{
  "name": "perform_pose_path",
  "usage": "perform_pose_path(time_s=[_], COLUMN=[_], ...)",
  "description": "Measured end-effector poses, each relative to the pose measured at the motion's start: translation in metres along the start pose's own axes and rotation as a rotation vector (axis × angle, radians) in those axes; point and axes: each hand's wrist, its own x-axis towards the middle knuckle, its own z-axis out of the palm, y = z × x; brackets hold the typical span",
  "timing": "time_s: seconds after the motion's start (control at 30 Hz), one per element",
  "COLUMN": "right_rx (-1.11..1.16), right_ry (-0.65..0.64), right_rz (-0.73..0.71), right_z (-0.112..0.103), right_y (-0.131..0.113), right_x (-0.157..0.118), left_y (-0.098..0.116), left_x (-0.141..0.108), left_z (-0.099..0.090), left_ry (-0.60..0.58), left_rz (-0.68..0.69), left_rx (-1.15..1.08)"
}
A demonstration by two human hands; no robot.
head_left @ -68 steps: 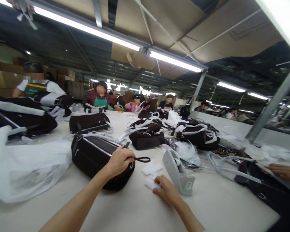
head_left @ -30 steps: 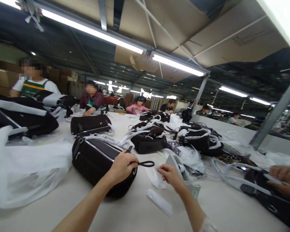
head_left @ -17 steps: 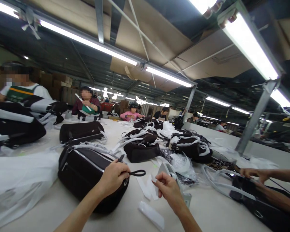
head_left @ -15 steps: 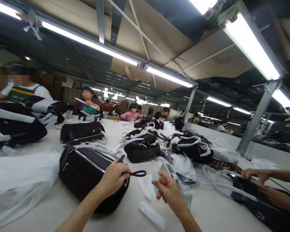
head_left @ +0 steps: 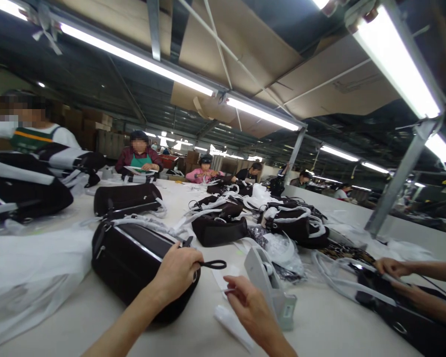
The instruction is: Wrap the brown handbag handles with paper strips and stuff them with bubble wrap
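Observation:
A black bag [head_left: 134, 263] with a zipper and grey trim lies in front of me on the table. My left hand [head_left: 178, 270] is closed at its right end, gripping a black strap [head_left: 214, 264] whose loop sticks out to the right. My right hand [head_left: 250, 310] is beside the bag with thumb and fingers bent together. A thin white slip [head_left: 227, 290] shows nearly edge-on at its fingertips. Under and beside that hand lie a white plastic-wrapped strip [head_left: 232, 325] and a grey tape dispenser [head_left: 267, 282].
More black bags [head_left: 219, 223] with white-wrapped handles cover the table's middle. A white sheet [head_left: 29, 282] lies at left. On the right, a co-worker's hands [head_left: 397, 270] handle another black bag [head_left: 405, 317]. Other people sit across the table. A metal post [head_left: 401, 178] stands at right.
My right hand has moved slightly down and left, and its white slip has turned from face-on to nearly edge-on. The dispenser is less covered. My left hand stays on the strap.

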Motion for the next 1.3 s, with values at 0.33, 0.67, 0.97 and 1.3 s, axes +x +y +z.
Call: perform_pose_path(time_s=[0.33, 0.67, 0.97, 1.3], right_rx=[-0.031, -0.069, -0.140, -0.567], right_ry=[0.040, 0.311, 0.294, 0.145], right_rz=[-0.090, -0.025, -0.123, -0.295], right_z=[0.008, -0.003, -0.015, -0.022], right_y=[0.004, 0.008, 0.002, -0.019], right_x=[-0.016, -0.013, -0.006, 0.009], left_y=[0.004, 0.000, 0.002, 0.003], left_x=[-0.002, -0.005, -0.003, -0.003], left_z=[0.001, 0.003, 0.001, 0.002], left_ry=[-0.011, 0.024, 0.005, 0.020], left_rz=[0.013, -0.009, -0.019, -0.019], left_rx=[0.036, -0.044, -0.056, -0.052])
